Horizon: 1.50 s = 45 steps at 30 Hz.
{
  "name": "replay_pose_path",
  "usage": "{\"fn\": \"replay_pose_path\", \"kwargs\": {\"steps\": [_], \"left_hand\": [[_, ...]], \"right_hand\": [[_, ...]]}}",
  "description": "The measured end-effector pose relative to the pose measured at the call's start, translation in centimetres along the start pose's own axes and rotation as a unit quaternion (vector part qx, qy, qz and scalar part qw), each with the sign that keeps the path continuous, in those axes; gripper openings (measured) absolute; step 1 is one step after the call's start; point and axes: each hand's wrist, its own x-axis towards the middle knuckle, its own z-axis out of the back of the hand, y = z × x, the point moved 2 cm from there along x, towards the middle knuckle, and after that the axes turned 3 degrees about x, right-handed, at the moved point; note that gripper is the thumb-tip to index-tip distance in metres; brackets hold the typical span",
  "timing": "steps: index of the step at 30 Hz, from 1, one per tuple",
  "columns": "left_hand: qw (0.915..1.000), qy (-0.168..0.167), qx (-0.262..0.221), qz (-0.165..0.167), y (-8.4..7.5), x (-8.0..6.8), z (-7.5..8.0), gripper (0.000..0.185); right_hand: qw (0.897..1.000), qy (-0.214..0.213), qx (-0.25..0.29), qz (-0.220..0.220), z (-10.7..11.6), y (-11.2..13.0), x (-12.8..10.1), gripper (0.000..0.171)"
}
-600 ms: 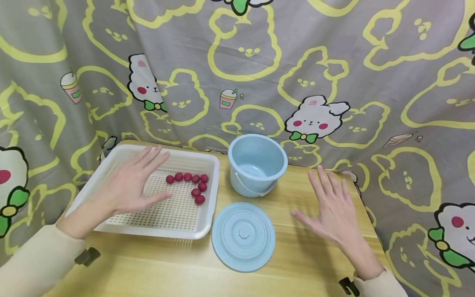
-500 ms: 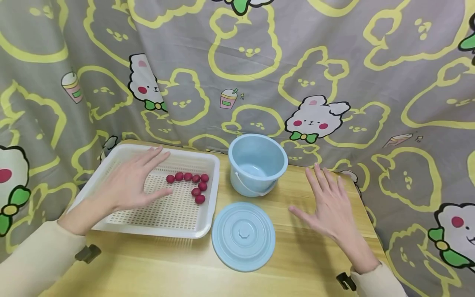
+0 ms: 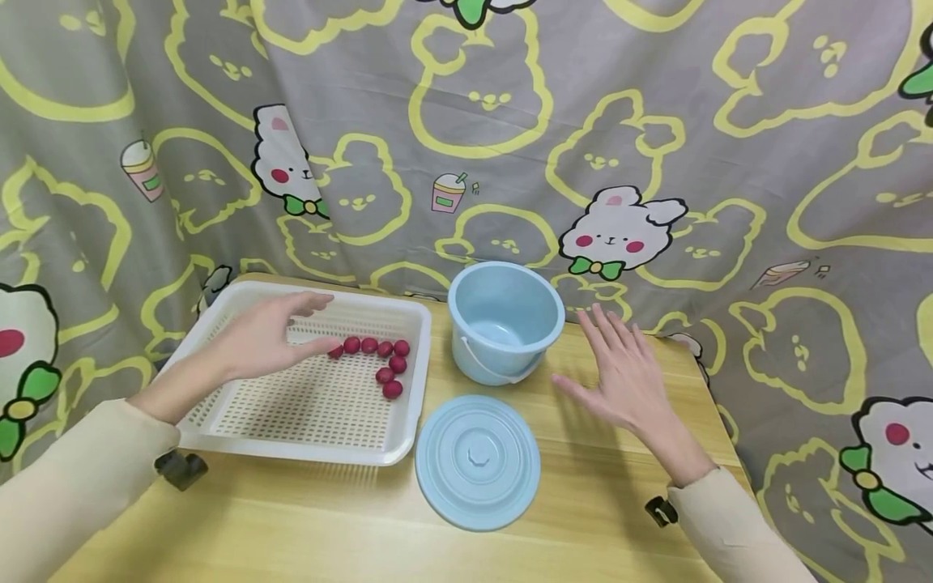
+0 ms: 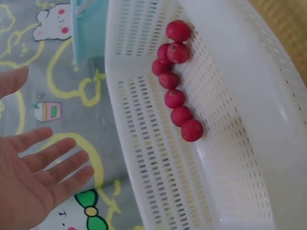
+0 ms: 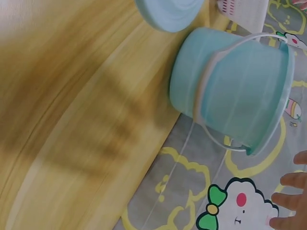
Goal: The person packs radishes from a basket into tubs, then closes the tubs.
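Behind your desk (image 3: 350, 518) hangs a grey curtain (image 3: 510, 121) printed with yellow outlines and white rabbits. On the wooden top, your left hand (image 3: 266, 344) is over the white perforated tray (image 3: 306, 421), fingers (image 3: 309, 301) extended and relaxed, with the thumb tip right at the end of the row of red fruits (image 3: 379, 360); you are holding nothing. The left wrist view shows the fruits (image 4: 175, 79) lying in a curved line near the tray's (image 4: 268, 143) far wall. Your right hand (image 3: 623, 380) hovers flat over the desk just beside the light blue bucket (image 3: 505, 320), fingers (image 3: 608, 332) spread, gripping nothing. The bucket stands upright with its handle down in front. Its round blue lid (image 3: 477, 461) lies flat on the desk in front of it, just beside the tray's near right corner.
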Motion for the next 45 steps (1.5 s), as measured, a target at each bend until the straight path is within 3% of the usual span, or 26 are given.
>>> {"fn": "replay_pose_path", "kwargs": {"steps": [6, 23, 34, 45], "left_hand": [[0.9994, 0.013, -0.030, 0.009, 1.3, 1.5, -0.4, 0.067], [0.9963, 0.047, -0.050, 0.051, 6.5, 3.9, -1.6, 0.061], [0.9857, 0.092, -0.092, 0.106, 9.8, 4.8, -2.3, 0.064], [0.9753, 0.119, -0.146, 0.116, 11.1, 5.3, -3.8, 0.056]], "right_hand": [[1.000, -0.003, 0.012, 0.001, -0.7, -0.5, 1.3, 0.101], [0.999, -0.001, 0.037, 0.016, -1.5, -1.4, 4.1, 0.075], [0.998, -0.018, 0.035, 0.040, -1.1, -1.6, 5.1, 0.058], [0.999, 0.008, 0.025, 0.041, -1.2, -1.5, 5.3, 0.054]]}}
